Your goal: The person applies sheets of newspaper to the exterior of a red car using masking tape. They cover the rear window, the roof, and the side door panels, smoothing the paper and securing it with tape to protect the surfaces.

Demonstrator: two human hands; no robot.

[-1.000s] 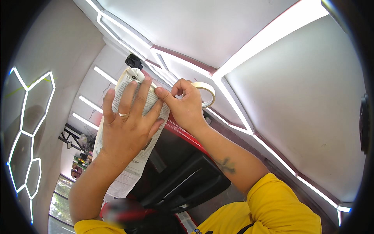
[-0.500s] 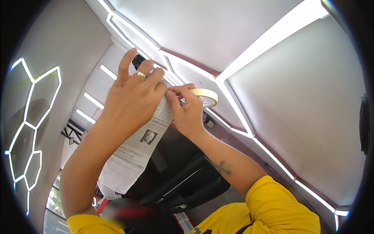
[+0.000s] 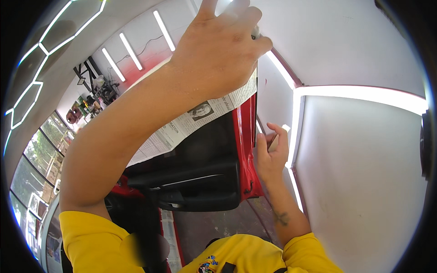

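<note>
My left hand reaches up across the sheet of newspaper at the upper edge of a car door. Its fingers look curled at the sheet's upper right end; some fingertips are blurred or cut off by the picture's top. The newspaper slants down to the left over the door's black inner panel, partly behind my left forearm. Lower and to the right, beside the door's red edge, my right hand holds a roll of masking tape, seen nearly edge-on and partly hidden by the fingers.
A white wall with bright light strips stands close on the right. Below the door lies a dark floor. Back left are cluttered items and large windows. More light tubes hang on the far wall.
My hands have moved apart: the left went up and right, the right dropped with the tape roll. The view has shifted, showing more of the red door.
</note>
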